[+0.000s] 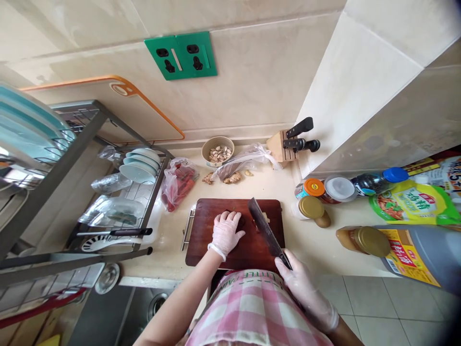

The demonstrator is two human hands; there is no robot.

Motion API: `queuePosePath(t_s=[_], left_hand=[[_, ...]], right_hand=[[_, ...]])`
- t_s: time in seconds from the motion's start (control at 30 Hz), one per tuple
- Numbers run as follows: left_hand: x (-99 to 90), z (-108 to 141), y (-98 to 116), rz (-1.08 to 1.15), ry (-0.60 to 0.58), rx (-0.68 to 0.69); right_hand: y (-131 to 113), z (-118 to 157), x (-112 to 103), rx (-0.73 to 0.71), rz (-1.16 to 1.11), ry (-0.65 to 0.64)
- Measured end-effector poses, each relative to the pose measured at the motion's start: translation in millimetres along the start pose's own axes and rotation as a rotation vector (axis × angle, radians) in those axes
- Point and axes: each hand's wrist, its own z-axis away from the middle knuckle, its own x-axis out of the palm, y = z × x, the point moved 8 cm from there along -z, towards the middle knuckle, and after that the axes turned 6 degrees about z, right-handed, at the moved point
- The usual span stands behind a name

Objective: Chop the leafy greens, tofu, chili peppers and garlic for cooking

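My left hand [225, 232], in a clear glove, lies over the left-centre of a dark reddish-brown cutting board [207, 245]. Its fingers bend down around a dark piece [241, 221], mostly hidden, whose kind I cannot make out; the thumb sits apart on the near side. My right hand [302, 283], gloved too, is closed on the black handle of a cleaver [264, 226]. The blade slants up and left over the right part of the board. Small pale pieces [265, 217] lie by the blade, partly covered by it.
Behind the board are a colander [218, 163] of garlic cloves, ginger [232, 178], a plastic bag [245, 161] and a knife block [279, 147]. A bag of red peppers [178, 185] and a dish rack [153, 206] stand left. Jars [311, 207] and a large jug [425, 254] stand right.
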Motion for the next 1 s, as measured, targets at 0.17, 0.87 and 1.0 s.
queuePosePath(t_s=[0.17, 0.87, 1.0], left_hand=[[13.3, -7, -2, -0.028, -0.053, 0.001], [28.4, 2, 26, 0.189, -0.199, 0.260], [27.6, 16, 26, 0.052, -0.222, 0.151]], right_hand=[[8, 2, 16, 0.033, 0.042, -0.100], [21, 12, 6, 0.015, 0.032, -0.133], [19, 15, 2, 0.004, 0.088, -0.100]])
